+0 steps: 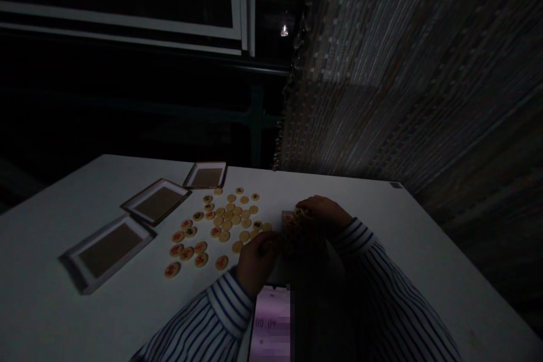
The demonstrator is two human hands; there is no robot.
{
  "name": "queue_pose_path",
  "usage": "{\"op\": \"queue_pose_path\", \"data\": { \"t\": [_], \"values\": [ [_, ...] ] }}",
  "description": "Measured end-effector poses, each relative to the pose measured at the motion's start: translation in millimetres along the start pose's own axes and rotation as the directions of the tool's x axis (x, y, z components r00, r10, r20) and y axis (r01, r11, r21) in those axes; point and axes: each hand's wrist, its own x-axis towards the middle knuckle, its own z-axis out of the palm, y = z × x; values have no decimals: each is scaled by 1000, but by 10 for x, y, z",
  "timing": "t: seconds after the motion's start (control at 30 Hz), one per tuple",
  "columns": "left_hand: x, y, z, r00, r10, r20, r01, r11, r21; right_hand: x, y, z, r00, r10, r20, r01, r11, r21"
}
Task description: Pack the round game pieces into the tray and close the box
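Note:
Round wooden Chinese chess pieces (226, 225) lie scattered on the white table, some with red characters, some with black, others showing plain faces. Between my hands sits a small dark box (289, 215) with several pieces in it; deep shadow hides much of it. My right hand (326, 215) reaches over the box's far right side, its fingers closed on a chess piece (300, 212) with a black mark. At the box's near left side, my left hand (257, 263) has its fingers curled in. What they grip is too dark to make out.
Three shallow rectangular trays or lids (146, 229) (192, 195) (226, 167) lie along the table's left and back. A phone with a lit timer screen (271, 325) rests in front of me. A string curtain (360, 68) hangs beyond the table's back right edge.

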Motion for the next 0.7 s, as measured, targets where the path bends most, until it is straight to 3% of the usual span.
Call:
{"op": "queue_pose_path", "data": {
  "t": [0.5,0.7],
  "values": [
    [-7,12,-14,997,-4,73,0,998,58,40,64,150,992,4,123,9,995,-100],
    [-8,21,-12,999,0,49,-6,992,126,57,6,133,982,33,184,-3,987,-161]
  ]
}}
